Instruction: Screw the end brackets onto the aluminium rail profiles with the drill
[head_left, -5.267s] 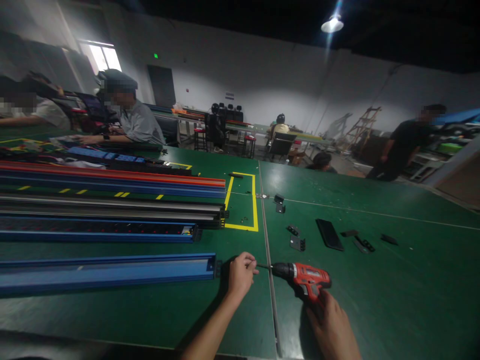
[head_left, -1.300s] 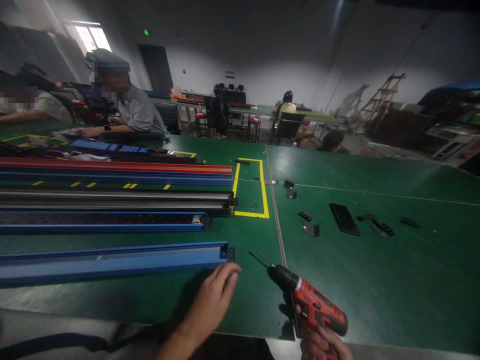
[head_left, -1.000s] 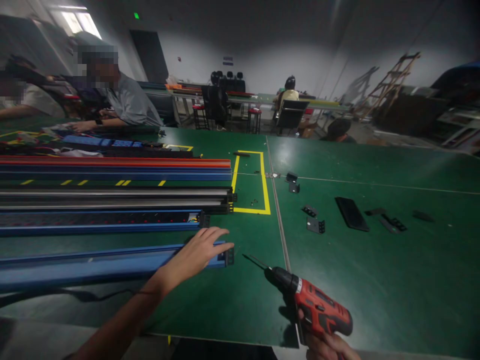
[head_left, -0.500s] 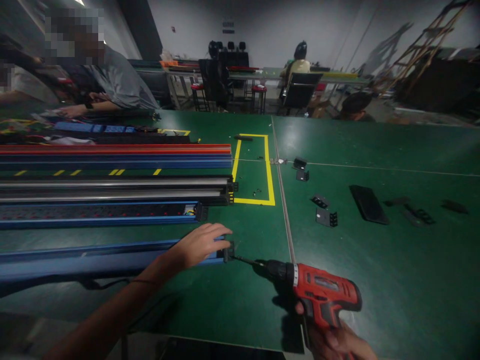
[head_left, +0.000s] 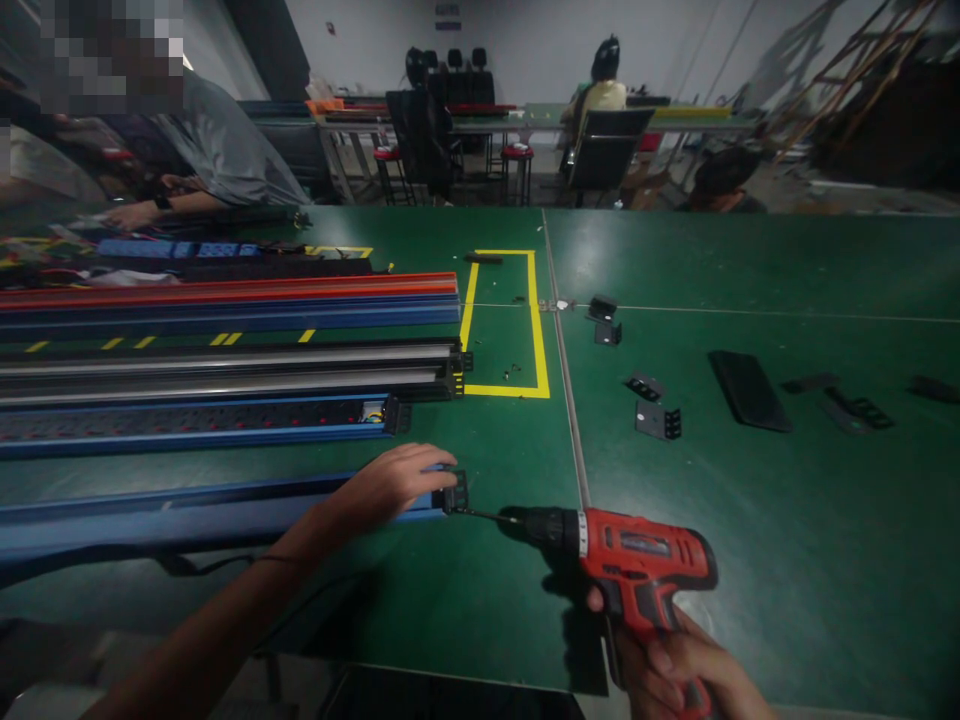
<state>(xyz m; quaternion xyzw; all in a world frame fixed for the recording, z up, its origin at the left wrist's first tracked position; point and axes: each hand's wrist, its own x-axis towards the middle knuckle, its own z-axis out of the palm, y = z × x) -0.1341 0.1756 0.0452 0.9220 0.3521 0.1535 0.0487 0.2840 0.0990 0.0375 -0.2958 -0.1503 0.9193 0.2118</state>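
My left hand [head_left: 390, 481] lies on the right end of the nearest long blue rail [head_left: 187, 508], fingers bent over its top next to the black end cap [head_left: 455, 493]. My right hand [head_left: 686, 667] grips the handle of a red cordless drill [head_left: 630, 556] at the bottom right. The drill's thin bit points left and its tip meets the black end cap. The rail lies flat along the near part of the green table [head_left: 480, 590].
Behind it lie a blue socket strip [head_left: 195, 423], a black and silver rail [head_left: 225, 367] and red and blue rails [head_left: 225, 300]. A yellow tape rectangle [head_left: 506, 320] marks the middle. Small black brackets [head_left: 658, 420] and a black plate [head_left: 748, 389] lie to the right. Other people sit at the far left.
My left hand went from the table edge onto the blue rail's end. The drill swung from tilted to level, and its bit came up against the end cap.
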